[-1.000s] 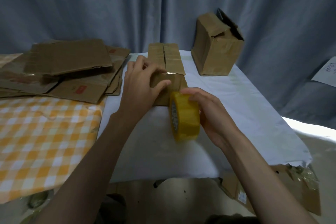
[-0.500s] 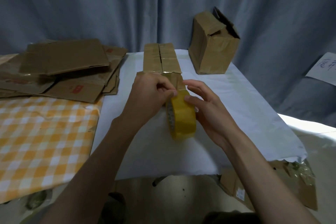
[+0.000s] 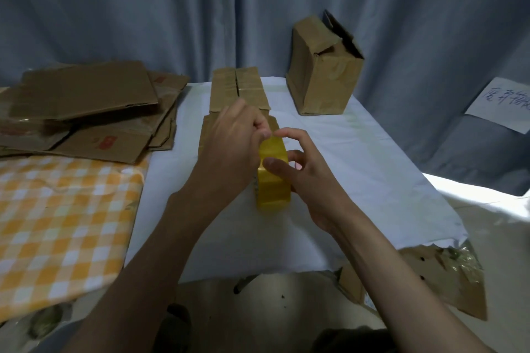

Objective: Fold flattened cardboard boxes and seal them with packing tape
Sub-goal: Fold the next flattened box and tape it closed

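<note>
A yellow roll of packing tape [image 3: 272, 178] stands on edge on the white-covered table [image 3: 372, 157], just in front of a long folded cardboard box [image 3: 238, 89]. My right hand [image 3: 301, 172] grips the roll, thumb on its near face and fingers curled over the far side. My left hand [image 3: 232, 143] is at the top of the roll, fingertips pinching at the tape there, and it hides the box's near end. Whether a tape end is lifted is hidden.
A second folded box [image 3: 324, 71] with a raised flap stands at the back right. Flattened cardboard [image 3: 83, 112] is piled at the left, above a yellow checked cloth [image 3: 57, 223]. Cardboard scraps [image 3: 441, 275] lie below the table's front right corner.
My left hand left the box end and came onto the top of the tape roll. The roll turned so its outer band faces me.
</note>
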The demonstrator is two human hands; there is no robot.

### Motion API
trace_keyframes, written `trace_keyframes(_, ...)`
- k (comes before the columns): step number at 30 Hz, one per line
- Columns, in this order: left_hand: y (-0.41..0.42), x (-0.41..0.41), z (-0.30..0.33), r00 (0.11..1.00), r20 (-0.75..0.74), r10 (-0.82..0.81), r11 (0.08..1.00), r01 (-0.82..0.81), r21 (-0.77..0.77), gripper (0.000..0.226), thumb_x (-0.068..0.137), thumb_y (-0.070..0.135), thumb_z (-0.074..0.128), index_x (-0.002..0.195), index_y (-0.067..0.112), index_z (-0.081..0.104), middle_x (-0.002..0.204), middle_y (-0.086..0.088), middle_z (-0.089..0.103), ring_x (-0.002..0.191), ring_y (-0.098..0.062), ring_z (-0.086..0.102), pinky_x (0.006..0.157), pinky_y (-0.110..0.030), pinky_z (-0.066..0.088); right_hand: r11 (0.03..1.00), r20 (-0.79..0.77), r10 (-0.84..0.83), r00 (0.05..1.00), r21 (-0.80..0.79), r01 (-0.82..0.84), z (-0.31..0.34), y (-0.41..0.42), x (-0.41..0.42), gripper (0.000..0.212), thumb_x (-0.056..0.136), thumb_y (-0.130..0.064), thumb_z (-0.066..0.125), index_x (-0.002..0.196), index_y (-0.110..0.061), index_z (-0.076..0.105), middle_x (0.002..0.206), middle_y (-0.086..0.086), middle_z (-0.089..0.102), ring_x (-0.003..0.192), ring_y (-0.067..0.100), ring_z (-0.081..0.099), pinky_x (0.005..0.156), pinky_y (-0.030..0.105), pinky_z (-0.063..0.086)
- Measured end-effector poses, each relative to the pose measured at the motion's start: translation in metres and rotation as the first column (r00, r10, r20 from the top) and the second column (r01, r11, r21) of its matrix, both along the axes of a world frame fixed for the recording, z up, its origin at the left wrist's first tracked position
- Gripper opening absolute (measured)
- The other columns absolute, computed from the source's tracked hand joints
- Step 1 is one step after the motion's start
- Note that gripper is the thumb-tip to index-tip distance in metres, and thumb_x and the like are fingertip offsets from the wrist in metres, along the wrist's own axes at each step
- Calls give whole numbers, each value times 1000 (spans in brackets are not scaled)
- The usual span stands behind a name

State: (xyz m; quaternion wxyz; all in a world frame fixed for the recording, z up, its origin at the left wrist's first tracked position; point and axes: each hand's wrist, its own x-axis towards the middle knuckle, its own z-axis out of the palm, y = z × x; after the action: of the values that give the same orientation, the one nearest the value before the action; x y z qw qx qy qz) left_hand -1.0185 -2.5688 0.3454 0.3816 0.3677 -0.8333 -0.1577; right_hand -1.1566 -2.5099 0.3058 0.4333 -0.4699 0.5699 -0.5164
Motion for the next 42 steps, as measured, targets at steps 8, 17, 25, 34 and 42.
trace_keyframes(8, -15, 4, -6, 992, -99, -78, 997, 79, 12, 8, 95, 16, 59, 87, 16, 58, 90, 3, 53, 77, 1, 50, 71, -6, 37, 997, 21, -28, 999, -65, 29, -1, 3, 4, 14, 95, -34, 66, 100, -39, 55, 115, 25, 57, 107, 45, 57, 81, 46, 48)
trace_keyframes(17, -11, 0, -3, 992, -112, -59, 996, 52, -67, 7, 89, 16, 60, 82, 14, 61, 87, 2, 55, 75, -5, 49, 69, -11, 36, 997, -27, -60, 998, -45, 59, 0, 3, 1, 14, 91, -42, 58, 104, -38, 53, 94, 18, 58, 107, 45, 53, 84, 53, 48)
trace_keyframes(25, -7, -2, -7, 978, -202, -44, 997, 29, -76, 10, 90, 8, 60, 81, 11, 59, 86, -3, 54, 76, -10, 49, 69, -14, 37, 997, -46, -56, 997, -52, 53, 5, 0, 3, 5, 103, -31, 53, 98, -33, 55, 111, 22, 59, 110, 48, 55, 85, 56, 50)
trace_keyframes(34, -20, 3, -19, 980, -197, 33, 997, -47, -66, 11, 93, 23, 62, 89, 14, 60, 90, 2, 54, 78, -6, 52, 71, -21, 44, 999, -76, -37, 996, 13, 38, 16, 9, 1, 15, 102, -42, 52, 99, -29, 58, 110, 18, 61, 102, 41, 58, 84, 47, 51)
trace_keyframes(42, -47, 24, -15, 965, -121, 233, 968, -242, -65, 52, 87, -11, 44, 133, 13, 55, 138, -4, 51, 127, -14, 47, 108, -18, 33, 979, -65, -161, 985, 119, 168, 22, 10, -20, 15, 105, -38, 46, 96, -33, 56, 94, -3, 56, 85, 15, 54, 75, 29, 48)
